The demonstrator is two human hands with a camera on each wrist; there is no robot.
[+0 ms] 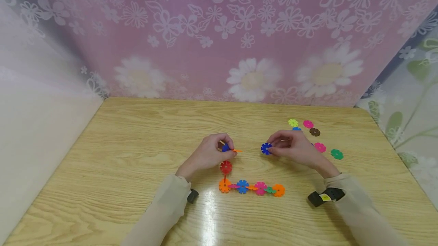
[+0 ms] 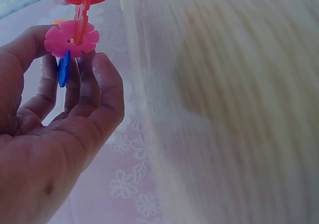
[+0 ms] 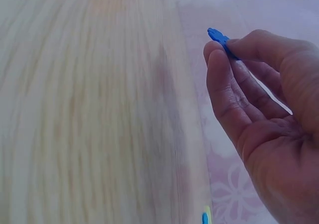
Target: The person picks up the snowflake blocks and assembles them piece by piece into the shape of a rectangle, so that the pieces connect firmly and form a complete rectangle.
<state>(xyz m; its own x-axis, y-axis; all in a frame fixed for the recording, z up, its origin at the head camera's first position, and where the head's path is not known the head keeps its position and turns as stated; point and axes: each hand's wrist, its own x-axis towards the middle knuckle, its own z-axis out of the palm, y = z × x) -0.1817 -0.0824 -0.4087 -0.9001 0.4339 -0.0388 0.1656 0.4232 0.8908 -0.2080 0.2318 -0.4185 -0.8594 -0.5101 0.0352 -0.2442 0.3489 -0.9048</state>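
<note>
My left hand [image 1: 213, 150] grips the upper end of a chain of interlocking notched plastic discs, around a blue disc [image 1: 225, 147] and an orange disc [image 1: 237, 150]. In the left wrist view, a pink disc [image 2: 60, 41] joins a blue disc [image 2: 64, 73] among the fingers. A red disc [image 1: 226, 167] follows below, then the chain turns right along the table to an end orange disc [image 1: 278, 190]. To the right, apart from the chain, my right hand [image 1: 293, 148] pinches a single dark blue disc [image 1: 265, 148] between thumb and fingertips.
Loose discs lie beyond and beside the right hand, among them a yellow disc [image 1: 293, 123], a brown disc [image 1: 315, 132] and a green disc [image 1: 337, 154]. The wooden table [image 1: 137, 132] ends at a flowered pink curtain [image 1: 212, 48] behind.
</note>
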